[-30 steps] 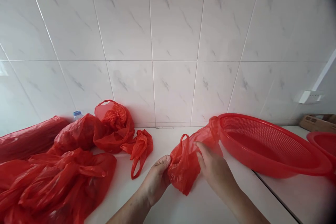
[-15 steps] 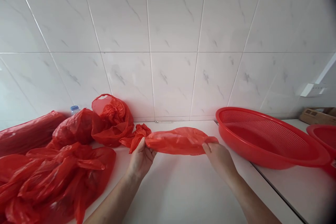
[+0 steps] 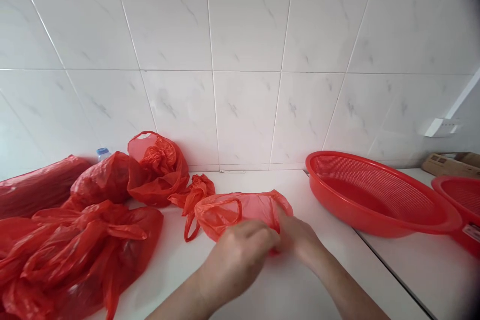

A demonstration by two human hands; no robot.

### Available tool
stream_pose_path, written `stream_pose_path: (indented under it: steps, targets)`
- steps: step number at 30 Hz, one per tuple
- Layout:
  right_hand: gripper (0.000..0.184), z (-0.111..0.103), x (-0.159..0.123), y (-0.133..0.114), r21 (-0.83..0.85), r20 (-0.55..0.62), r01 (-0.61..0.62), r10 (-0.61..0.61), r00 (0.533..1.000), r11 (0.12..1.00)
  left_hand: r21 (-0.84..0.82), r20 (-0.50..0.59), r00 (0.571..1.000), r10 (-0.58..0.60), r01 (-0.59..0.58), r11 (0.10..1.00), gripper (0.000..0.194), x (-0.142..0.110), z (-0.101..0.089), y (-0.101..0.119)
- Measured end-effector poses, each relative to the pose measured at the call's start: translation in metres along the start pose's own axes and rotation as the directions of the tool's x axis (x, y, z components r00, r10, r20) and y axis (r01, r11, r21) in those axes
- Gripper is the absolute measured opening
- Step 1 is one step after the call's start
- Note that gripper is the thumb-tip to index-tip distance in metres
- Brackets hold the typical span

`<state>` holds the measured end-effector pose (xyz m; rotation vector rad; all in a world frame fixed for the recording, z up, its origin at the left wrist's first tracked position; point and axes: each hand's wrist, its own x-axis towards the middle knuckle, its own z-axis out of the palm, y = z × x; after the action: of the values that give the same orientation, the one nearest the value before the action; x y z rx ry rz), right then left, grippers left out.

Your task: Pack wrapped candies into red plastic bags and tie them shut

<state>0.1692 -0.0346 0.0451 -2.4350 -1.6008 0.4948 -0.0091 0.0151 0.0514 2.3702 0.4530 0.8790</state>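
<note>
A thin red plastic bag point(image 3: 258, 205) lies at the middle of the white table, and one of its loop handles shows at its left end. My left hand point(image 3: 240, 255) is closed in front of it, its fingertips pinching the bag's near right side. At the bag's right end is my right hand point(image 3: 300, 240), closed on the film and a little blurred, with its thumb on the upper side. The fingertips of both hands are partly hidden where they come close together.
A crumpled red bag point(image 3: 197, 190) lies just left. Several fuller red bags point(image 3: 105, 180) crowd the left side, with a blue-capped bottle point(image 3: 103, 154) behind. Right stand a large red basket point(image 3: 375, 225), another red basket point(image 3: 465, 205) and a cardboard box point(image 3: 446, 162). A tiled wall point(image 3: 247, 110) closes the back.
My left hand has left the bag's left end and come right and nearer, beside my right hand. The bag has come down toward me, its left end loose with a handle showing.
</note>
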Motion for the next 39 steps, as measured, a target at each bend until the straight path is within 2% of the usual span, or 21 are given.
stream_pose_path:
  steps: [1, 2, 5, 7, 9, 11, 13, 17, 19, 21, 22, 26, 28, 31, 34, 37, 39]
  targets:
    - [0.090, 0.000, -0.003, 0.000, -0.002, 0.023, 0.014, -0.014, 1.000, 1.000, 0.095, 0.111, 0.994, -0.007, -0.003, 0.995, 0.018, -0.001, 0.008, -0.003]
    - [0.094, 0.001, -0.006, 0.001, 0.000, 0.043, 0.036, -0.036, 0.998, 0.999, 0.150, 0.141, 0.988, -0.055, 0.033, 0.988, 0.019, -0.001, 0.014, -0.009]
    - [0.104, 0.003, -0.012, 0.014, 0.011, 0.083, 0.118, -0.119, 0.989, 0.993, 0.250, 0.025, 0.975, -0.220, 0.207, 0.946, 0.028, 0.000, 0.019, -0.038]
    - [0.104, 0.004, -0.012, 0.025, 0.035, 0.093, 0.184, -0.186, 0.978, 0.982, 0.323, -0.023, 0.953, -0.303, 0.294, 0.899, 0.052, 0.001, 0.012, -0.055]
    - [0.102, 0.002, -0.011, 0.033, 0.072, 0.092, 0.221, -0.228, 0.969, 0.973, 0.386, -0.014, 0.935, -0.355, 0.333, 0.860, 0.070, 0.001, 0.003, -0.061]
    - [0.098, -0.005, -0.015, 0.036, 0.123, 0.095, 0.228, -0.240, 0.966, 0.966, 0.431, 0.020, 0.924, -0.381, 0.336, 0.837, 0.073, 0.000, -0.002, -0.056]
    - [0.088, -0.015, -0.024, 0.030, 0.154, 0.072, 0.223, -0.236, 0.969, 0.963, 0.464, 0.057, 0.918, -0.391, 0.323, 0.825, 0.072, -0.001, -0.003, -0.045]
    - [0.054, -0.030, -0.047, 0.004, 0.135, -0.116, 0.263, -0.248, 0.962, 0.955, 0.493, 0.123, 0.915, -0.384, 0.280, 0.824, 0.069, 0.000, 0.003, -0.028]
    - [0.036, -0.026, -0.049, -0.007, 0.117, -0.146, 0.297, -0.279, 0.949, 0.948, 0.489, 0.154, 0.918, -0.364, 0.250, 0.836, 0.068, 0.000, 0.007, -0.025]
    - [0.030, -0.015, -0.040, -0.008, 0.093, -0.099, 0.321, -0.312, 0.945, 0.942, 0.483, 0.177, 0.923, -0.341, 0.220, 0.848, 0.066, -0.002, 0.007, -0.027]
    - [0.033, -0.007, -0.032, -0.004, 0.072, -0.065, 0.325, -0.321, 0.945, 0.943, 0.480, 0.183, 0.925, -0.332, 0.210, 0.851, 0.065, -0.003, 0.006, -0.028]
    - [0.082, 0.017, 0.005, 0.025, 0.031, 0.004, 0.310, -0.310, 0.951, 0.950, 0.460, 0.179, 0.931, -0.318, 0.206, 0.864, 0.067, -0.006, -0.004, -0.037]
    - [0.088, 0.020, 0.015, 0.037, 0.063, 0.000, 0.324, -0.325, 0.946, 0.944, 0.439, 0.164, 0.932, -0.322, 0.223, 0.870, 0.071, -0.006, -0.010, -0.042]
    - [0.079, 0.014, 0.013, 0.041, 0.103, -0.042, 0.354, -0.351, 0.935, 0.930, 0.397, 0.107, 0.940, -0.324, 0.258, 0.881, 0.075, -0.006, -0.016, -0.046]
    - [0.053, 0.001, 0.000, 0.031, 0.167, -0.096, 0.361, -0.350, 0.932, 0.917, 0.339, 0.038, 0.950, -0.311, 0.280, 0.898, 0.073, -0.004, -0.020, -0.046]
    - [0.030, -0.011, -0.011, 0.020, 0.234, -0.243, 0.379, -0.324, 0.914, 0.895, 0.274, -0.013, 0.953, -0.301, 0.293, 0.916, 0.063, 0.000, -0.026, -0.039]
    - [0.023, -0.017, -0.013, 0.016, 0.217, -0.374, 0.392, -0.295, 0.879, 0.894, 0.249, -0.029, 0.952, -0.305, 0.302, 0.920, 0.057, 0.002, -0.029, -0.032]
